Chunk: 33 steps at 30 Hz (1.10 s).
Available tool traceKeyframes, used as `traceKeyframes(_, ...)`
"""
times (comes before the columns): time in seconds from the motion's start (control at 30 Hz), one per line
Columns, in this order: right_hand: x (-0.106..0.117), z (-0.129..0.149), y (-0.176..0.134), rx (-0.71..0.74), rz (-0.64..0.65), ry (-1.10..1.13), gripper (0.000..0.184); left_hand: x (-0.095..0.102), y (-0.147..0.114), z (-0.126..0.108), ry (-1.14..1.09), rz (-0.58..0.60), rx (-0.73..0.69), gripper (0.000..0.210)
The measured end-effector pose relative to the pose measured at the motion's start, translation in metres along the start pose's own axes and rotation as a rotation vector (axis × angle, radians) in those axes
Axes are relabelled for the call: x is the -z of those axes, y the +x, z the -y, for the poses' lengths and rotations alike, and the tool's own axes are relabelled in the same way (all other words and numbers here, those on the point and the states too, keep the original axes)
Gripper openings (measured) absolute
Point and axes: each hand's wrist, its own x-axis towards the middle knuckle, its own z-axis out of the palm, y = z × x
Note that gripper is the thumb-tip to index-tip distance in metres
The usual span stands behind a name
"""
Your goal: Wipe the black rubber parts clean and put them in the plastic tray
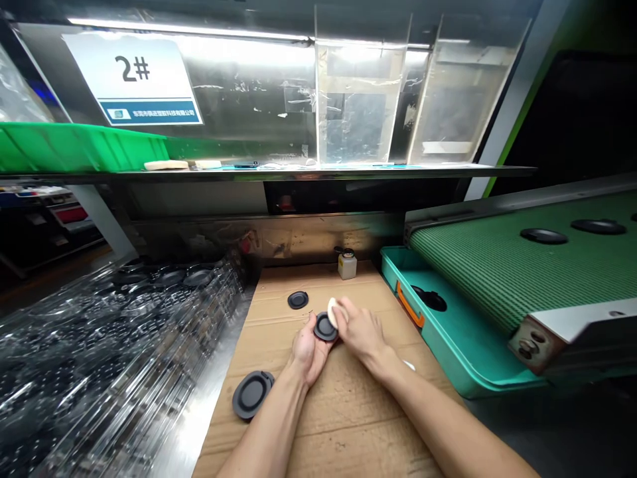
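Observation:
Above the cardboard sheet (358, 411), my left hand (309, 348) holds a round black plastic lid (325, 326) by its edge, fingers beneath it. My right hand (359, 330) is closed on a white pad (332, 312), which touches the lid's right rim. Farther back on the cardboard lies a second black lid (298, 300). A larger black lid (253, 394) rests beside my left forearm. Part of a small white piece (409, 365) shows by my right forearm.
Clear plastic trays (124, 345) with black parts are stacked at left. A small bottle (347, 264) stands at the back. On the right, a teal bin (462, 352) holds black parts under a green conveyor belt (497, 265) carrying black lids. A metal shelf (298, 174) crosses above.

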Motion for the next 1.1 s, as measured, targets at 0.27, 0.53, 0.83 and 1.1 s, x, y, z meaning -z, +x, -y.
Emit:
traceKeyframes(0.27, 0.01, -0.026, 0.005, -0.062, -0.174, 0.359, 0.033, 0.001, 0.0, -0.004, -0.018, 0.01, 0.01, 0.032)
traceKeyframes(0.53, -0.012, -0.018, 0.004, 0.004, 0.158, 0.91, 0.026, -0.001, -0.002, 0.001, 0.007, 0.096, 0.027, 0.028)
traceKeyframes(0.83, 0.007, -0.012, -0.007, 0.088, 0.053, 0.316, 0.024, 0.0, -0.003, 0.002, 0.01, 0.023, -0.002, 0.026)
traceKeyframes(1.1, 0.002, -0.004, -0.006, 0.162, -0.036, 0.119, 0.029, 0.0, 0.0, 0.006, 0.023, 0.016, -0.019, 0.028)
